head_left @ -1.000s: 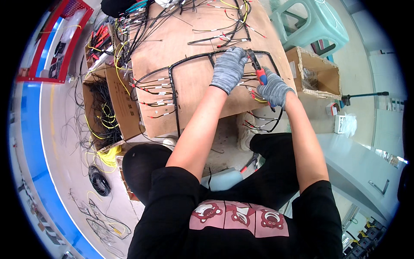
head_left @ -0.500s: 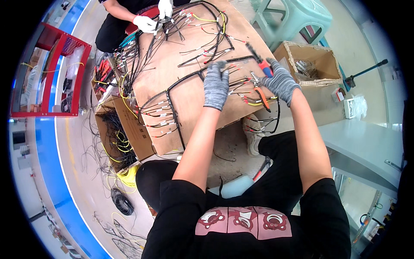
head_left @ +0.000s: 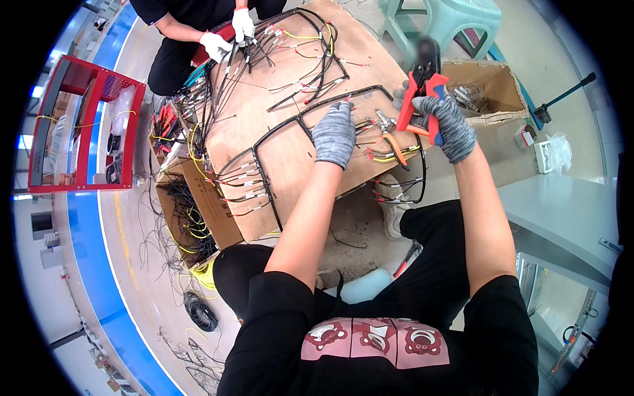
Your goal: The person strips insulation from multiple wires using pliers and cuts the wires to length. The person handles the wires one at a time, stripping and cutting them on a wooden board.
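My right hand (head_left: 452, 129), in a grey knit glove, grips a crimping tool (head_left: 430, 86). Its red and blue handles stand apart and its dark head points up and away, over the board's right edge. My left hand (head_left: 334, 137), gloved the same way, is over the black wire harness (head_left: 284, 124) on the wooden board (head_left: 297, 168). Its fingers are bent together around a thin wire beside a red-tipped end; the fingertips are partly hidden. Between my hands lie orange-handled pliers (head_left: 395, 149) among short wires with red and yellow ends.
Across the board, a co-worker's white-gloved hands (head_left: 216, 47) hold black wires. A cardboard box (head_left: 492, 117) and green stool (head_left: 462, 23) stand at the right. Left are a box of wires (head_left: 214, 228) and a red rack (head_left: 82, 125). A grey table (head_left: 555, 211) lies near right.
My right hand has turned the crimping tool upright, and its handles now show spread. My left hand's fingers have bent in toward the wire ends. The whole view has shifted slightly.
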`<state>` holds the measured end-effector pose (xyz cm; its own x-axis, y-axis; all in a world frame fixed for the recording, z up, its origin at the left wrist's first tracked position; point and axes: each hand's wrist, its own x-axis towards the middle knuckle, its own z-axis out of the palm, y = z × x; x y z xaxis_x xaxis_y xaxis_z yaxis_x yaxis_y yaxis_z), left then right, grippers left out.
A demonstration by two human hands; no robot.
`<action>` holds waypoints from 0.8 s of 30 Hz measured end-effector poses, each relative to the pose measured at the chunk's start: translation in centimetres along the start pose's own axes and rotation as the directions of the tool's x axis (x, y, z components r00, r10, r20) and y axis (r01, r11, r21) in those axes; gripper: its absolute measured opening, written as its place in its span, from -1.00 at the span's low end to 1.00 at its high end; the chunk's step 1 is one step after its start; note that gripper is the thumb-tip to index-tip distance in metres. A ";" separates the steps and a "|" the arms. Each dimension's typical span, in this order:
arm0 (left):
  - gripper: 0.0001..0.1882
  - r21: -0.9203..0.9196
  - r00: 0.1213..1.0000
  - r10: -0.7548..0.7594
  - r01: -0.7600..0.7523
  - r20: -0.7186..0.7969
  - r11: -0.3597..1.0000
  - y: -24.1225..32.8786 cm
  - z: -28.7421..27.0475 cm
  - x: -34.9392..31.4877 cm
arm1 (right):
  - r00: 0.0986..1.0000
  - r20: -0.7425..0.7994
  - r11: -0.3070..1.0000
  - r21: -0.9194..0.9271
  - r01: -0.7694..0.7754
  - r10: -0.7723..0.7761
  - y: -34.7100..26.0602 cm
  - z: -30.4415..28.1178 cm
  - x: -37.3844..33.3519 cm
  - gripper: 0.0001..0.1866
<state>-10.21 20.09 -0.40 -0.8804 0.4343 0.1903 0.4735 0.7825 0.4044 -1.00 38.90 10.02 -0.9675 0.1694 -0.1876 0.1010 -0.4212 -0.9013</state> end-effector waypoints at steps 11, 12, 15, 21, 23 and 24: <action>-0.82 -0.907 0.967 -0.208 0.218 0.150 0.361 -3.1 -0.6 -1.2 | 0.971 -0.003 0.669 -0.724 -0.165 0.237 4.0 1.9 0.6 -0.55; -0.82 -0.927 0.971 -0.207 0.185 0.121 0.326 -3.5 -0.7 -1.4 | 0.969 0.020 0.655 -0.740 -0.150 0.245 4.4 2.2 0.8 -0.51; -0.84 -0.974 0.973 -0.223 0.106 0.061 0.199 -4.1 -1.0 -2.0 | 0.962 0.034 0.563 -0.816 -0.129 0.271 5.0 3.5 0.9 -0.45; -0.88 -0.982 0.966 -0.247 0.113 0.072 0.154 -5.0 -1.6 -2.3 | 0.934 0.001 0.441 -0.882 -0.167 0.358 3.6 7.4 0.4 -0.54; -0.88 -0.983 0.963 -0.252 0.128 0.092 0.130 -5.0 -1.9 -2.2 | 0.926 0.011 0.431 -0.887 -0.164 0.376 3.5 7.8 0.5 -0.55; -0.88 -0.983 0.962 -0.250 0.141 0.108 0.119 -4.8 -2.0 -2.1 | 0.934 0.041 0.439 -0.889 -0.128 0.355 4.6 7.0 0.9 -0.55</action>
<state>-10.68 14.53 -0.98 -0.9627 0.2702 -0.0143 -0.0939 -0.2840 0.9542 -3.00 30.90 8.38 -0.8774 -0.0277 -0.4789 0.3740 0.5858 -0.7190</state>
